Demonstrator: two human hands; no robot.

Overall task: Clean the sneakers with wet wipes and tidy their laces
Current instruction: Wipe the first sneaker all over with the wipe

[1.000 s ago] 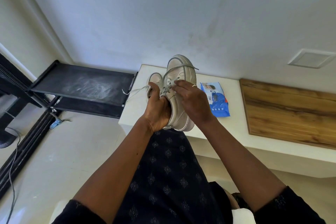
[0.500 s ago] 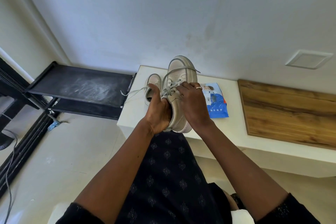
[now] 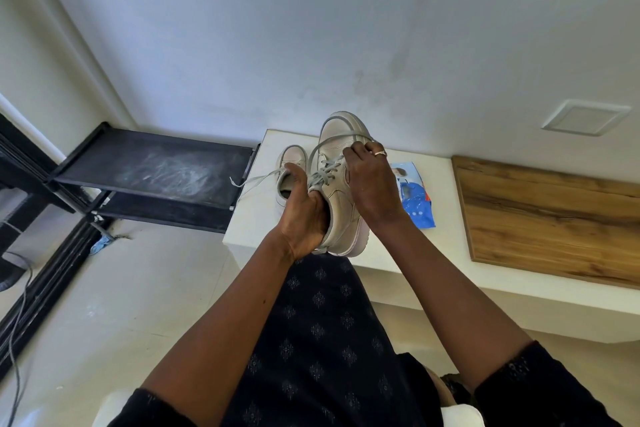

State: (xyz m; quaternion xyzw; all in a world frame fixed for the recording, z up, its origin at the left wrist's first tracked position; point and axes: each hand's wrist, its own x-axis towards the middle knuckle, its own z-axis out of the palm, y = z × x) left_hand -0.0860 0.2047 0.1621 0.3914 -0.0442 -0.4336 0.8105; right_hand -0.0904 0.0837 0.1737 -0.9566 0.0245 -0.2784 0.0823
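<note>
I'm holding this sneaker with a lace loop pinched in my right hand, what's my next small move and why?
Probably pull the lace snug with the right hand: its loop arcs slack over the toe, and the left hand steadies the sneaker.

Both bare forearms reach forward and up out of dark sleeves (image 3: pixel 540 388), drawing together at the wrists. The left hand (image 3: pixel 304 215) is turned palm inward with its wrist bent back. Its fingers curl into the opening of the raised sneaker (image 3: pixel 341 208) and its thumb stands straight up alongside. The right hand (image 3: pixel 370 180) sits higher and just beside it, with the back facing the camera. Its fingers are curled and pinch the lace (image 3: pixel 332 141) near the toe end. A ring shows on one finger.
</note>
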